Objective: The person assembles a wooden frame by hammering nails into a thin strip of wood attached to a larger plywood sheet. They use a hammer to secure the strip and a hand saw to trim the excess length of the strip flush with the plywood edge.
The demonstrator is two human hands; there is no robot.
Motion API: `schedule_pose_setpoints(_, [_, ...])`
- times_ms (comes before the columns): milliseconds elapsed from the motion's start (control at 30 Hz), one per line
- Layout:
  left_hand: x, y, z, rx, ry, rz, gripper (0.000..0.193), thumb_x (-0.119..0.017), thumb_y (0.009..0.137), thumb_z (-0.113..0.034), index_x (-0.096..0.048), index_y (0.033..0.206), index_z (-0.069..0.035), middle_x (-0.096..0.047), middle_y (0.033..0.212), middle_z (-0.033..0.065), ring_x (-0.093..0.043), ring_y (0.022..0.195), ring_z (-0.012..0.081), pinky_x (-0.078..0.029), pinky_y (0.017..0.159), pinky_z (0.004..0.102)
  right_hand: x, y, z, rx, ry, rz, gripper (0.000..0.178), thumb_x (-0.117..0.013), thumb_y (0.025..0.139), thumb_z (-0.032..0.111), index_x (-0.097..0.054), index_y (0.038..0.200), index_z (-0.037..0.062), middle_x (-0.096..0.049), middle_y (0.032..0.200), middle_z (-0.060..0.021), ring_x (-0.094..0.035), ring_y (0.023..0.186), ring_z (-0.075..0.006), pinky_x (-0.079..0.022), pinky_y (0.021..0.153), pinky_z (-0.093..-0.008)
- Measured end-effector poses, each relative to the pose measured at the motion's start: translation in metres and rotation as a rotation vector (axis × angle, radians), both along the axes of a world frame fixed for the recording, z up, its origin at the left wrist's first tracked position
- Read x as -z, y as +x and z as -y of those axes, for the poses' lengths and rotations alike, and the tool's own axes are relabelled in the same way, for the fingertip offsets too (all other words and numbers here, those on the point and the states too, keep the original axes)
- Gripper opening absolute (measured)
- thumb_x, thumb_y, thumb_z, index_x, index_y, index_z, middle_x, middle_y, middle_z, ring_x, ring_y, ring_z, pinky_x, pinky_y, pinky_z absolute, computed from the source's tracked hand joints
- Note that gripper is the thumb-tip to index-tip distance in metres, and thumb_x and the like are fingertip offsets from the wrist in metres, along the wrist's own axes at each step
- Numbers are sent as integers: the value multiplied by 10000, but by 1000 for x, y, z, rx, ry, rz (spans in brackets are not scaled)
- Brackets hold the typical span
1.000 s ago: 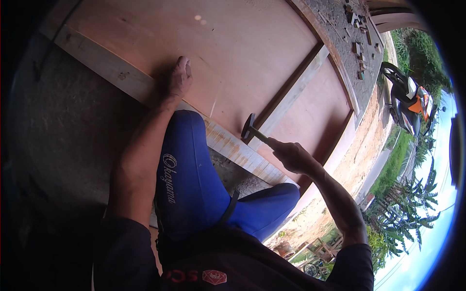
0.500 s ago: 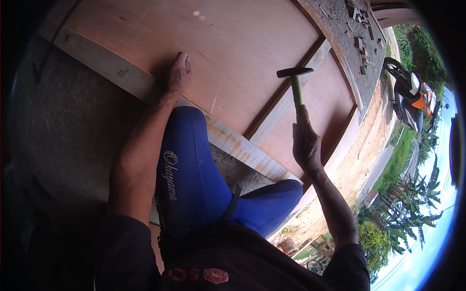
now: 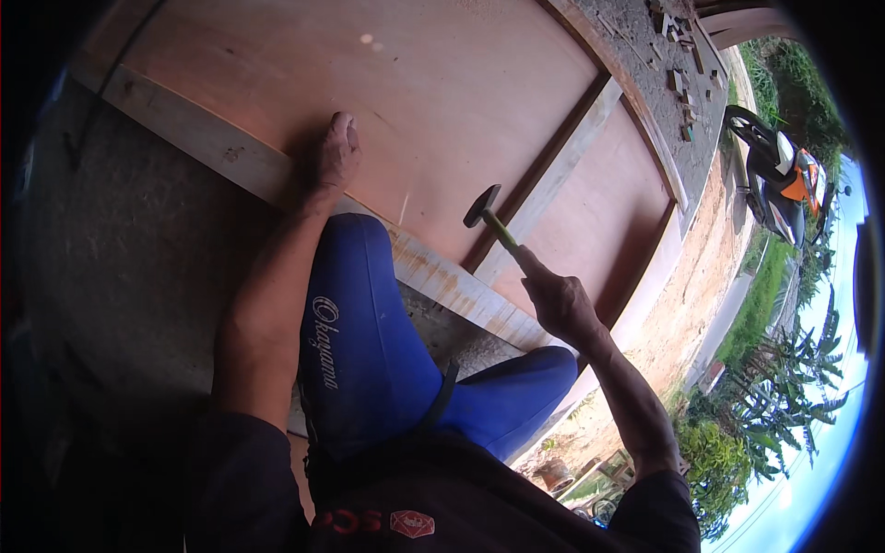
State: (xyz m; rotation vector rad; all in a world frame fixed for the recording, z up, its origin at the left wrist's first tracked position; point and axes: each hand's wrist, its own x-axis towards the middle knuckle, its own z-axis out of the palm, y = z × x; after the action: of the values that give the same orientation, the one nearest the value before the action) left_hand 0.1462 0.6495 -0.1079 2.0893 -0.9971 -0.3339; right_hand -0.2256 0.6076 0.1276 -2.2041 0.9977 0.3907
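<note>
A hammer (image 3: 499, 227) with a dark head and green handle is in my right hand (image 3: 562, 306), fingers wrapped round its lower end. Its head hangs above the reddish plywood panel (image 3: 415, 101), left of the pale crosspiece (image 3: 553, 184). Farther left, my left hand (image 3: 340, 158) rests at the panel's near edge, its wrist over the long wooden edge strip (image 3: 207, 138). The fingers of that hand are curled together; whatever they may hold is hidden.
My blue-clad leg (image 3: 364, 304) is bent against the edge strip. Small wood offcuts (image 3: 680, 83) lie scattered on the concrete at the far right. Beyond them stands an orange and black motorcycle (image 3: 784, 180). Bare earth and plants (image 3: 784, 396) border the right side.
The hammer has swung left and down, its head now tilted to the left of the crosspiece. My right hand has dropped nearer to me. My left hand has barely shifted.
</note>
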Motion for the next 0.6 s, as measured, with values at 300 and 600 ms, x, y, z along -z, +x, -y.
schedule_pose_setpoints(300, [1, 3, -3, 2, 34, 8, 129, -523, 1003, -190, -566, 1042, -75, -664, 971, 233, -642, 915, 447, -523, 748, 492, 2, -4, -8, 10, -14, 163, 575, -578, 962, 66, -379, 1502, 67, -698, 838, -238, -688, 673, -404, -565, 592, -502])
schedule_pose_setpoints(600, [6, 17, -3, 38, -49, 54, 85, -517, 993, -116, -559, 1037, -56, -657, 989, 241, -650, 930, 433, -528, 765, 484, 5, -19, -37, 528, 749, 305, 543, -531, 1051, 162, -361, 1565, 132, -394, 726, 93, -356, 564, -10, -341, 489, -202])
